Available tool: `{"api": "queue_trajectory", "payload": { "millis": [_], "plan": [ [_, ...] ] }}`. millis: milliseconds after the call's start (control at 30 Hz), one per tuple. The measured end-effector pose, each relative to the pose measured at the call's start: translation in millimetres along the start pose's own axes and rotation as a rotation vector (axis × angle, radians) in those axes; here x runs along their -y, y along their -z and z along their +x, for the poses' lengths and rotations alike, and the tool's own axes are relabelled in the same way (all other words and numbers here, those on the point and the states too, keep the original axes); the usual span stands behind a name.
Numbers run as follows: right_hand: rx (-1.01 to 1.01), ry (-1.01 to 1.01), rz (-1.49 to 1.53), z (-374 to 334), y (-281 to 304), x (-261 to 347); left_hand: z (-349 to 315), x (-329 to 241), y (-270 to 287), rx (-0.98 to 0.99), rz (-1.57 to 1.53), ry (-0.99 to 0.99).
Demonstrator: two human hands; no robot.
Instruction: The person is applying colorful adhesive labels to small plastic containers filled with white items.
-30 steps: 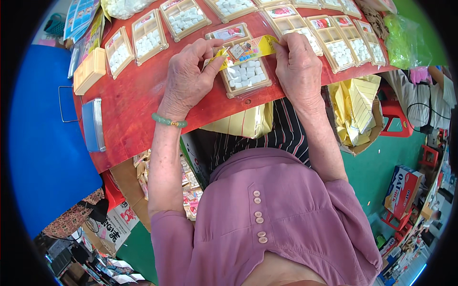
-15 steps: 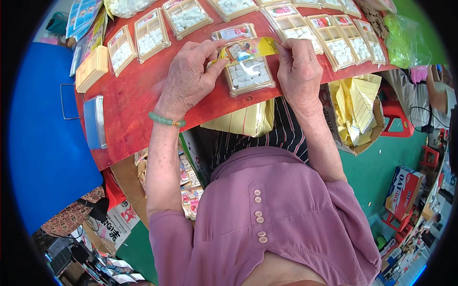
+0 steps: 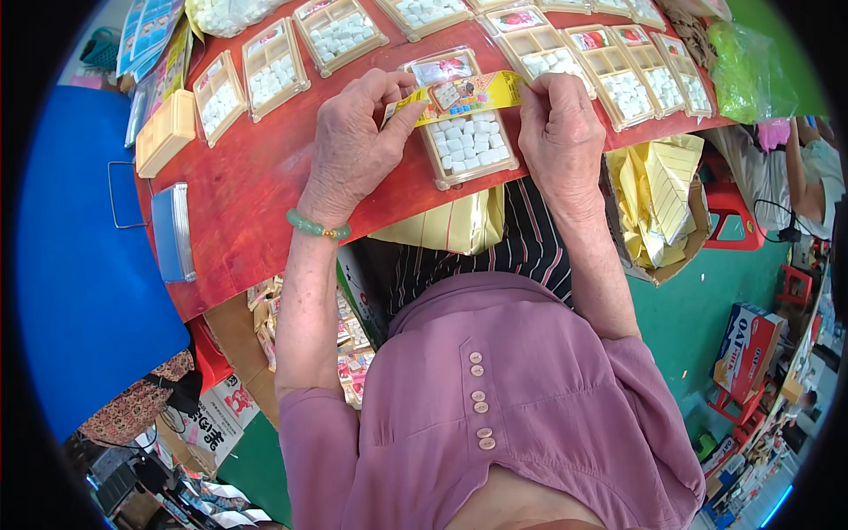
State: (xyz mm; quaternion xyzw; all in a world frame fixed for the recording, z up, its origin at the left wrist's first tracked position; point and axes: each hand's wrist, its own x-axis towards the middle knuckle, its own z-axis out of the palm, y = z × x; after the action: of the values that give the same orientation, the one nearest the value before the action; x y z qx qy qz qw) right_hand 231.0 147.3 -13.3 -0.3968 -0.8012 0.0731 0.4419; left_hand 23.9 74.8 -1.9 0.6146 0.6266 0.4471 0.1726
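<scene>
"What is nearest the camera?"

"A purple shirt (image 3: 503, 380), buttoned down the front, on a person working at a red table (image 3: 265, 185). A bracelet of green beads (image 3: 318, 228) circles the left wrist."

"And the hands?"

"The left hand (image 3: 360, 146) pinches one end of a yellow printed strip (image 3: 459, 97) between thumb and fingers. The right hand (image 3: 564, 132) grips the opposite end, its fingers curled in."

"Where is the strip, exactly?"

"Held taut across the middle of a beige tray (image 3: 478, 177) near the table's front edge. White pieces (image 3: 466, 143) fill the tray's near part; a picture card (image 3: 443, 69) shows beyond the strip. Whether the strip touches the tray, I cannot tell."

"What lies to the sides?"

"At right, below the tabletop, a cardboard box (image 3: 676, 270) holds folded yellow paper (image 3: 655, 203). At left, a stack of flat blue pieces (image 3: 172, 231) rests near the table's edge, with a stack of beige plastic (image 3: 165, 134) beyond it."

"And farthest off?"

"More beige trays (image 3: 271, 50) line the table's far part, partly filled with white pieces, and a translucent green bag (image 3: 742, 75) sits at far right."
</scene>
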Motion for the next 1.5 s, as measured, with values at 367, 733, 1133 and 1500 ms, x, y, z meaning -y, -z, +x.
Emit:
{"api": "queue_trajectory", "payload": {
  "millis": [367,733,1133,1500],
  "plan": [
    [0.067,-0.123,-0.023,-7,8,-1,-3,-7,-11,-0.018,0.097,-0.178],
    [0.061,-0.285,0.219,-20,2,6,-9,-12,-8,-0.021,0.037,-0.018],
    [0.26,-0.332,0.512,-34,-19,53,-50,13,43,-0.05,-0.097,0.109],
    [0.318,-0.412,0.434,-27,-9,59,-52,17,42,-0.097,-0.158,0.13]
  ]
}}
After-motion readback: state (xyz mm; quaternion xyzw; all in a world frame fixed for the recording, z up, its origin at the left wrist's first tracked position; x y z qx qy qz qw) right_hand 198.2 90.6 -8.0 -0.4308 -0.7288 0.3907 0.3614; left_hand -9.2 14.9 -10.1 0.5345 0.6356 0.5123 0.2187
